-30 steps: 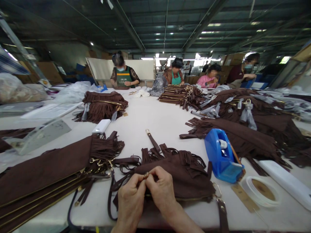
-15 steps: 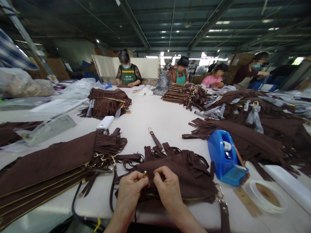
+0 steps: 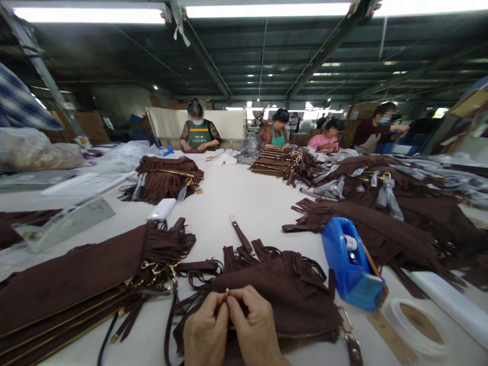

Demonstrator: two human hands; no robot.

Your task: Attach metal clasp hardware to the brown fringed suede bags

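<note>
My left hand (image 3: 208, 325) and my right hand (image 3: 253, 320) meet at the bottom centre, both closed, fingertips pinched together around a small metal piece (image 3: 227, 292) that shows between them. Most of that piece is hidden by the fingers. Under and behind the hands lies a dark brown fringed bag (image 3: 282, 287), with a gold zipper along its lower edge and a metal clasp (image 3: 347, 323) at its right corner. A short brown strap (image 3: 240, 234) with a gold clip lies on the white table (image 3: 263, 208) beyond the fringe.
Stacked brown bags (image 3: 76, 274) lie at left. A blue tape dispenser (image 3: 353, 264), a clear tape roll (image 3: 417, 325) and more brown bags (image 3: 381, 218) are at right. A white phone-like object (image 3: 161, 210) lies at left centre. Several people work across the table.
My right hand has moved left and now touches my left hand at the small metal piece. The view has tilted up, so the table and things on it appear lower.
</note>
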